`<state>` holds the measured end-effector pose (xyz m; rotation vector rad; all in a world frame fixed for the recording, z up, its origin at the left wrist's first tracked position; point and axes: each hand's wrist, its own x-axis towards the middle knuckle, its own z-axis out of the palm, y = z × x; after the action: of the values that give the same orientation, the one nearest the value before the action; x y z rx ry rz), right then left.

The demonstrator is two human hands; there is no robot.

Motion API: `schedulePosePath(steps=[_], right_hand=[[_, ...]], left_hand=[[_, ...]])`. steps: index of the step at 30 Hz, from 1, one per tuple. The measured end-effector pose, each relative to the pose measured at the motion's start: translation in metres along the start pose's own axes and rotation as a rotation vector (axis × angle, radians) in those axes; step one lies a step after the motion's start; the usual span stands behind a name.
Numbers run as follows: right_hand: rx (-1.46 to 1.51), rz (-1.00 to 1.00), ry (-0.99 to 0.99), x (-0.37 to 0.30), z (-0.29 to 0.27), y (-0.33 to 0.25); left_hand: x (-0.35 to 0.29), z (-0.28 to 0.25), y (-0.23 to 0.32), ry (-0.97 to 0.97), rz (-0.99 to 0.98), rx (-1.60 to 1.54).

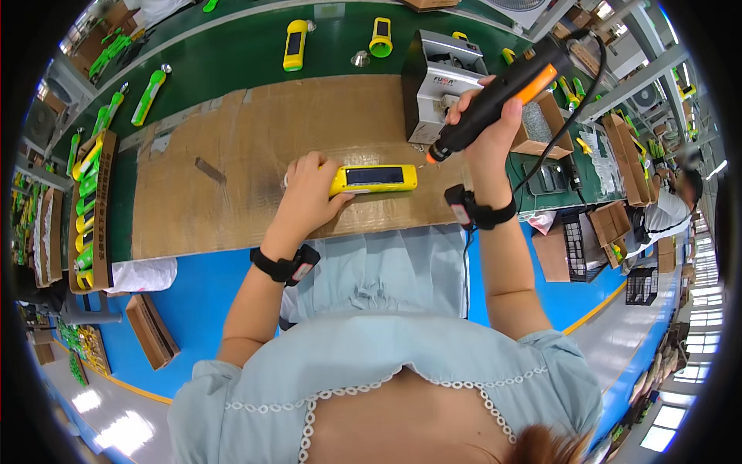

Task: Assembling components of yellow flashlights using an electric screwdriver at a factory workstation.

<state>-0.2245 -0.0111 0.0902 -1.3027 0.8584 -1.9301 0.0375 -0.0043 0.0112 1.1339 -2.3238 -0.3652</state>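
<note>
My left hand [308,193] is closed around one end of a yellow flashlight [408,179], which lies sideways on the cardboard sheet [270,116]. A dark solar panel faces up on its body. In my right hand [495,135] is a black electric screwdriver [495,104] with an orange stripe and a cord, held at a slant. Its orange-ringed tip points down and left, just above the flashlight's right end and apart from it. Beyond the tip stands a grey and black screw feeder box [433,85].
Two yellow flashlights [294,46] [380,37] and a small reflector cup [360,59] rest on the green bench at the far side. A carton of flashlights [97,209] stands at the left. An open carton [543,124] sits at the right. A co-worker [672,209] is at far right.
</note>
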Motion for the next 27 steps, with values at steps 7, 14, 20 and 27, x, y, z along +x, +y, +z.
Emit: schedulePosePath(steps=[7,14,20,27], right_hand=[[0.186,-0.029,-0.102,-0.056,0.061,-0.004],[0.184,-0.046,-0.091,-0.058,0.063,0.003],[0.190,-0.005,-0.082,-0.061,0.065,0.015],[0.129,0.004,-0.131,-0.066,0.074,0.019]], left_hand=[[0.007,0.028,0.024,0.062,0.098,-0.107],[0.007,0.036,0.025,0.064,0.046,-0.126],[0.006,0.035,0.026,0.072,0.040,-0.102],[0.004,0.034,0.026,0.085,0.064,-0.100]])
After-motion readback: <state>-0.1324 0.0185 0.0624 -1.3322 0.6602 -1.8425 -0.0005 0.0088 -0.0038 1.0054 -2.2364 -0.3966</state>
